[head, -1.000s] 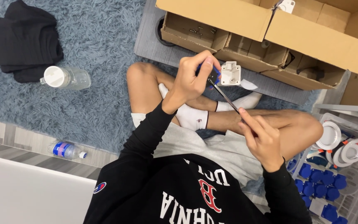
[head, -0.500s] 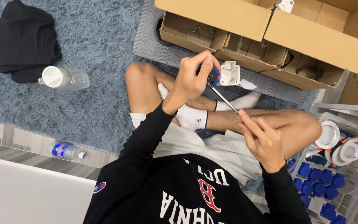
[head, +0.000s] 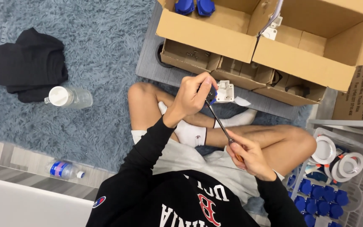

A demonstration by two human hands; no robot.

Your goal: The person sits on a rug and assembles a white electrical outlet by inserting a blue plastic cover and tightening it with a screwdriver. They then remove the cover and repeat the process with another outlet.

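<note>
A shaggy blue-grey rug covers most of the floor, and the person sits cross-legged on it facing a big open cardboard box with blue parts in its far corner. To the person's right stands a pale plastic crate filled with blue caps and white rings; to the left lie a black garment, a clear bottle with a white cap and, on the bare floor strip, a small bottle with a blue label. Over the lap, the left hand is closed around a small blue-and-white fitting, held up just before the box. The right hand is closed on the handle of a screwdriver, nearer the body. The screwdriver's long axis runs slantwise, up and away from the right hand, with its tip meeting the fitting in the left hand's grip
</note>
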